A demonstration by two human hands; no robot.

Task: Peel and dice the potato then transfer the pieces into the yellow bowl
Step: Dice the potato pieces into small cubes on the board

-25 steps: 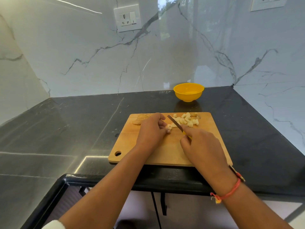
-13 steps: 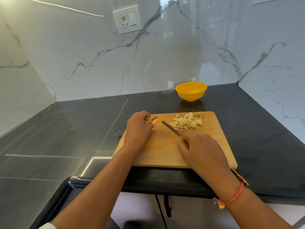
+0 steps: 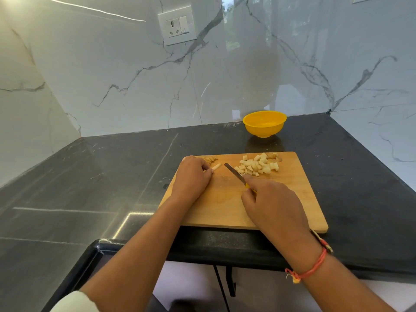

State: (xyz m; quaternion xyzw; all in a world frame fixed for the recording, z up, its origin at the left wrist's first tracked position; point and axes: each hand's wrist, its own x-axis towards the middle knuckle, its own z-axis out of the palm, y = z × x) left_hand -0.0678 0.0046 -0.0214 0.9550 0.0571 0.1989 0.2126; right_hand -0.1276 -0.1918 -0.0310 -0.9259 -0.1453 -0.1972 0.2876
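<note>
A wooden cutting board lies on the black counter. A pile of diced potato pieces sits at its far right part. My left hand is at the board's far left and pinches a pale potato strip, with more potato strips just beyond it. My right hand grips a knife by its yellow handle; the knife blade points up-left between the strip and the pile. The yellow bowl stands behind the board near the wall, nothing visible in it.
The black counter runs left and right of the board, with marble walls close behind and on both sides. A wall socket is high on the back wall. The counter's front edge lies just under the board's near side.
My left hand left the diced pile and moved left to the strips at the board's far left, taking hold of one. The knife drew back slightly from the pile.
</note>
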